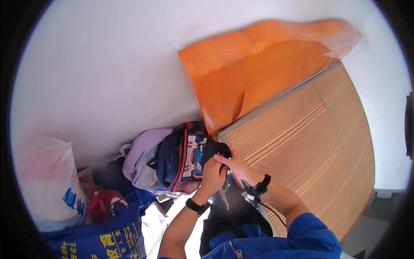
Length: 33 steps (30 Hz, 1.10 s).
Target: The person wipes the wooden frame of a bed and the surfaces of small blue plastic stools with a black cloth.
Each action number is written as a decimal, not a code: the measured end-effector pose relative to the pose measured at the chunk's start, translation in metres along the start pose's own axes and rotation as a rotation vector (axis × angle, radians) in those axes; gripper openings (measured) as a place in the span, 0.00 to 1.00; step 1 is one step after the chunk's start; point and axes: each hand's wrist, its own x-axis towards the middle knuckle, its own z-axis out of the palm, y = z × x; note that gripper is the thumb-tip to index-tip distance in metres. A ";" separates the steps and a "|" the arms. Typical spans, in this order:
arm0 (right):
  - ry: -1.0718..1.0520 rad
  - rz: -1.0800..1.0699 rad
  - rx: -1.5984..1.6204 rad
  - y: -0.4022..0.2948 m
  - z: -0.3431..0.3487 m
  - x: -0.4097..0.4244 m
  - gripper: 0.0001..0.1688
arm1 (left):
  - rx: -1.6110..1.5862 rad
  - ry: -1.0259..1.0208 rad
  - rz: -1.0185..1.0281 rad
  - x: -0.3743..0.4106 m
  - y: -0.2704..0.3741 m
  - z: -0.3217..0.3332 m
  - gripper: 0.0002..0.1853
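Both my hands are close together beside the corner of the mat-covered bed. My left hand [213,173] has bent fingers against a black cloth item [215,149], while my right hand [237,163] grips it from the other side, its thumb reaching over the left fingers. The item's exact kind cannot be told. Directly to the left stands a navy school backpack [176,158] with red trim, and a lilac backpack [142,158] leans behind it. Each wrist wears a black band.
An orange padded headboard [226,77] stands against the white wall, above the striped woven mat [297,129]. At the lower left are a blue printed bag [97,239], a red bag [105,202] and a stuffed white plastic bag [51,184]. A black cable [273,212] hangs by my right forearm.
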 end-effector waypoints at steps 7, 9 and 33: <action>-0.176 -0.359 -0.643 -0.107 0.059 -0.064 0.15 | -0.614 0.377 -0.358 -0.028 0.070 -0.093 0.24; -0.264 -0.483 -0.720 -0.141 0.074 -0.071 0.17 | -0.532 0.247 -0.254 -0.014 0.080 -0.128 0.27; 0.111 -0.935 -1.165 0.041 -0.028 0.135 0.22 | -0.994 0.520 -0.157 0.142 -0.159 0.043 0.38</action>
